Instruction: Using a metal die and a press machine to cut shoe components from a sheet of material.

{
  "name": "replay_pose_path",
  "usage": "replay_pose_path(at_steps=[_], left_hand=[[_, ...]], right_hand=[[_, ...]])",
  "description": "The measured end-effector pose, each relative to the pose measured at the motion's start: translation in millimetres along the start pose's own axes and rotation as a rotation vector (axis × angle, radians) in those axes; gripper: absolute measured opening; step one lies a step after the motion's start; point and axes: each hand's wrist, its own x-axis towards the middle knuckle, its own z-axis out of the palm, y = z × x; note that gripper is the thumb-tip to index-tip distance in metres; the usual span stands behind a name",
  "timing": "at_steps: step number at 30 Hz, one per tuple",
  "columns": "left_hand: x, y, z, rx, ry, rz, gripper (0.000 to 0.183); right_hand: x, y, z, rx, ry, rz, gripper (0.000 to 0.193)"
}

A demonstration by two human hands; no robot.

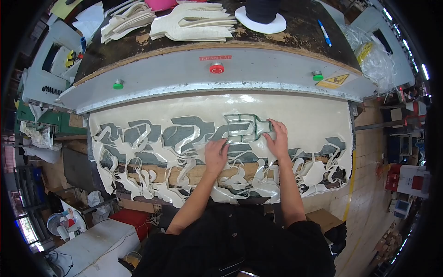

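A green-edged metal cutting die [255, 129], U-shaped with a narrower right end, lies on the cream sheet material [304, 115]. My right hand [278, 138] grips the die's right end, thumb on the near side and fingers on the far side. My left hand [216, 154] is closed at the die's near left corner, its fingers partly hidden. Left of the die, several U-shaped openings in the sheet bare the grey cutting bed [177, 137]. Along the near edge, tangled cream scrap strips [184, 173] hang over brown board [194, 176].
Beyond the sheet stands a grey machine beam [161, 76] with a red button [217, 69] and green buttons [118, 84] at its sides. On the dark top lie stacked cut pieces [194, 23], a white disc with a black cylinder [262, 18] and a blue pen [325, 33].
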Motion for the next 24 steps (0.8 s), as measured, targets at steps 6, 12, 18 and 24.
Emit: replay_pose_path(at_steps=[6,12,18,24], left_hand=[[-11,32,-59,-0.031,-0.059,0.045,0.024],[-40,55,-137,-0.004,-0.522,-0.098,0.032],[-39,24,-131,0.285,-0.334,0.01,0.044],[-20,45,-121,0.223,-0.285,-0.005,0.044]], right_hand=[[6,6,-15,0.163,0.03,0.086,0.066],[64,16,-73,0.203,0.04,0.097,0.037],[157,-11,-164,0.213,-0.084,0.158,0.03],[123,-5,-184,0.347,0.042,0.106,0.024]])
